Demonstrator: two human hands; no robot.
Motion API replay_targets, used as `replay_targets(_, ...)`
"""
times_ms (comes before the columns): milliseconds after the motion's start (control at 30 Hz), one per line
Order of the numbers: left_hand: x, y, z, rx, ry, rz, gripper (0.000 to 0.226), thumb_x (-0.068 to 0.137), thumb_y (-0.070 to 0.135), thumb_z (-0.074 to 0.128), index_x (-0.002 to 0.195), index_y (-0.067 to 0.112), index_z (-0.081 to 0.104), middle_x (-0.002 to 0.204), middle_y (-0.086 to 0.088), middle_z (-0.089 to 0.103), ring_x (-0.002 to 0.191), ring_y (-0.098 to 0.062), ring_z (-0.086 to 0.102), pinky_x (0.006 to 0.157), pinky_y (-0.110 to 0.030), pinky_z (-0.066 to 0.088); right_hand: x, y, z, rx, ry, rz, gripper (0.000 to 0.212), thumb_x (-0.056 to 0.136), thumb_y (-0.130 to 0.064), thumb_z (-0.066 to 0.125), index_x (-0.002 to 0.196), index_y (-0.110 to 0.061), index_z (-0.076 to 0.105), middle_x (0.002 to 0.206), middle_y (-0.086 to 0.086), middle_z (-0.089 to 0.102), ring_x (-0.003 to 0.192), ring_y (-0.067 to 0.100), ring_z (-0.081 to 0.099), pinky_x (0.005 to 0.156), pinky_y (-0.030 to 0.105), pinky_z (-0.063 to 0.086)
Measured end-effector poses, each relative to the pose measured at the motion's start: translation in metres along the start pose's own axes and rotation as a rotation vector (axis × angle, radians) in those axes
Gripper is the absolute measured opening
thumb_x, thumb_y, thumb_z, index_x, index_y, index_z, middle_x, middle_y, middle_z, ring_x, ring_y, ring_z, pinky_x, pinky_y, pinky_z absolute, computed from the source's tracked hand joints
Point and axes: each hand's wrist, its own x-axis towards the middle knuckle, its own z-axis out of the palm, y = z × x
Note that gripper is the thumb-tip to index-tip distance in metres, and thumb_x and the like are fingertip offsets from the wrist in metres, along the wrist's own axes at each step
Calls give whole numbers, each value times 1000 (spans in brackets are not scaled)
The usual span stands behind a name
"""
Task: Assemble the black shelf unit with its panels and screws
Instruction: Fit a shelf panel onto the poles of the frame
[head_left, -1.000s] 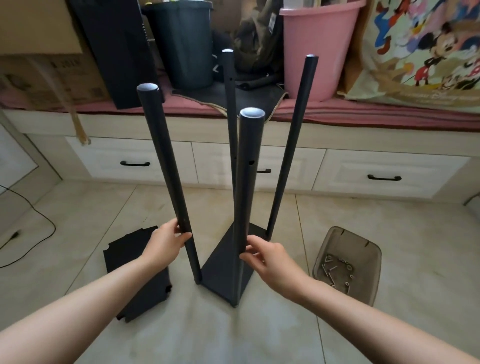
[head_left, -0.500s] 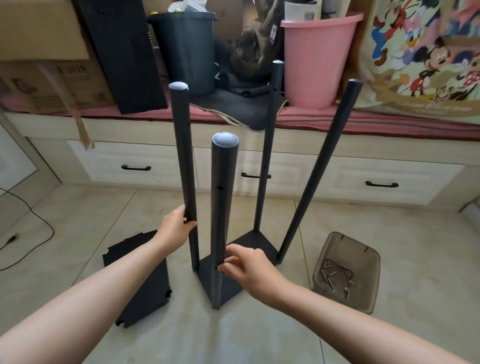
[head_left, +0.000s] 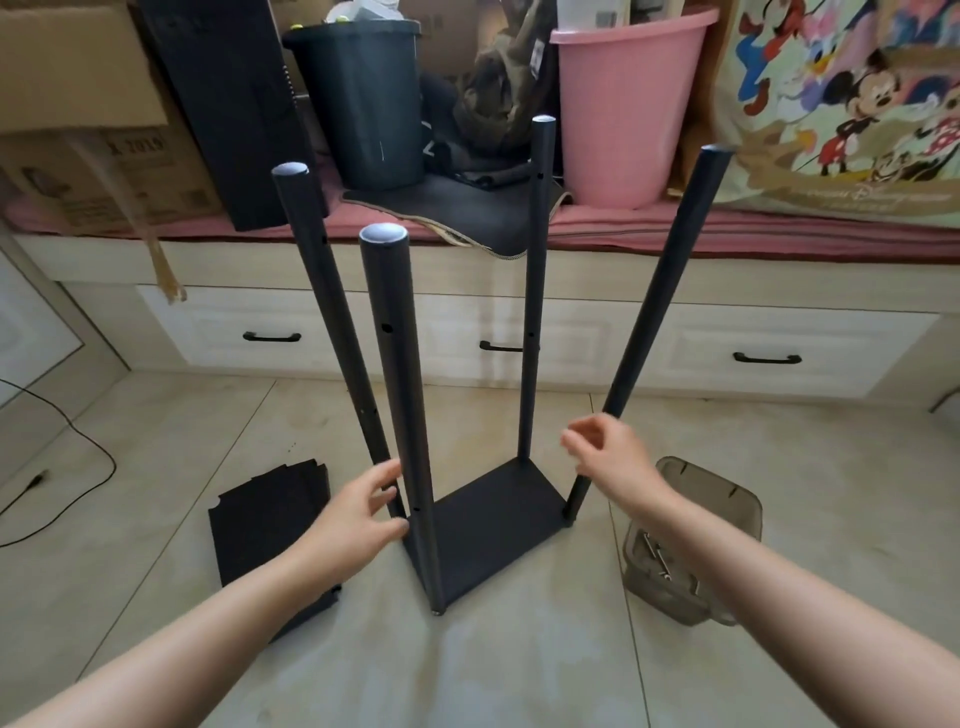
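On the tiled floor (head_left: 519, 665) nearest the camera, two bare forearms reached toward a half-built black shelf unit. Its bottom panel (head_left: 493, 514) lay flat with four black poles rising from its corners, splaying slightly outward at their tops.

The left hand (head_left: 358, 512) had its fingers spread and fairly straight around the base of the near-left pole (head_left: 400, 395), touching or almost touching it without a clear grip. The right hand (head_left: 610, 449) hovered with fingers loosely curled and held nothing, just short of the right pole (head_left: 660, 291); whether it touched the pole could not be told.

By my reading, the frame stood ready for its next shelf: the step in hand looked like steadying the poles. The next move would call for lifting the spare panels (head_left: 270, 525) lying just left of the frame and lining one up with the side holes, then taking screws (head_left: 657, 558) from the clear tub (head_left: 727, 509) on the right.

Open floor lay in front and to both sides. Farther left a cable (head_left: 88, 452) trailed across the tiles, a possible snag. Beyond the poles ran a drawer front (head_left: 779, 343) under a ledge crowded with a pink bucket (head_left: 623, 119) and a dark bin (head_left: 363, 104), limiting room to tip the frame away.
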Motion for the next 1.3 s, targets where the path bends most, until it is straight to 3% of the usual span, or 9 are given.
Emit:
replay_targets(100, -9, 8, 16, -10, -70, 31, 59, 94, 16, 69, 118, 65, 49, 117, 46, 55, 112, 24, 47, 84, -5, 43, 19, 3, -28, 29, 98, 80, 39, 98, -31, 58, 130, -8, 52, 119, 8, 61, 106, 23, 62, 93, 44, 56)
replay_targets(233, -7, 14, 30, -81, 101, 2, 33, 97, 30, 66, 128, 34, 54, 123, 18, 61, 117, -3, 59, 103, -27, 46, 38, 3, -48, -20, 173, 120, 61, 99, -35, 57, 148, -11, 32, 138, 13, 52, 121, 31, 56, 103, 50, 48)
replay_targets(367, -12, 12, 31, -68, 158, 18, 15, 99, 28, 63, 108, 39, 61, 107, 13, 70, 106, 2, 64, 93, -24, 50, 52, -1, -56, 21, 156, 33, 63, 100, -28, 55, 154, -22, 23, 149, 8, 43, 126, 27, 52, 103, 46, 47)
replay_targets(533, -11, 10, 30, -50, 163, 37, 18, 99, 27, 61, 109, 42, 59, 102, 21, 70, 103, 5, 64, 87, -19, 49, 61, 2, -54, 17, 167, -39, 35, 103, -20, 51, 137, -15, 43, 119, 6, 59, 94, 15, 59, 67, 22, 45)
replay_targets(633, -8, 8, 26, -52, 192, 39, 17, 101, 26, 59, 112, 39, 57, 103, 18, 70, 103, 1, 65, 88, -21, 50, 49, 8, -44, -19, 190, -142, 28, 102, -18, 51, 130, -16, 45, 103, -6, 56, 90, 8, 57, 66, 15, 41)
replay_targets(767, -2, 7, 16, -61, 284, 37, 22, 100, 17, 59, 113, 34, 57, 106, 11, 70, 103, -1, 65, 93, -28, 52, 21, 24, -28, -30, 210, -247, 19, 102, -19, 51, 116, -28, 41, 95, -13, 57, 85, 6, 59, 74, 30, 53)
replay_targets(900, 9, 7, 0, -65, 381, 30, 18, 98, 8, 61, 108, 22, 57, 105, 0, 67, 106, -12, 63, 99, -39, 50, -9, 33, -16, -64, 179, -332, 25, 102, -28, 50, 110, -42, 32, 90, -12, 59, 78, 2, 60, 65, 26, 53)
replay_targets(1000, 19, 10, -7, -93, 387, 12, 16, 98, 7, 60, 112, 15, 57, 108, -2, 66, 110, -18, 62, 102, -41, 49, -16, 34, -11, -72, 144, -346, 21, 101, -27, 51, 105, -37, 33, 78, -6, 56, 69, 6, 58, 58, 35, 52)
replay_targets(1300, 28, 9, -8, -86, 382, 29, 19, 99, 7, 58, 116, 13, 55, 109, -3, 65, 111, -16, 61, 103, -41, 48, 5, 14, -19, -106, 80, -310, 16, 101, -21, 53, 110, -21, 40, 89, 7, 62, 83, 27, 65, 75, 54, 56)
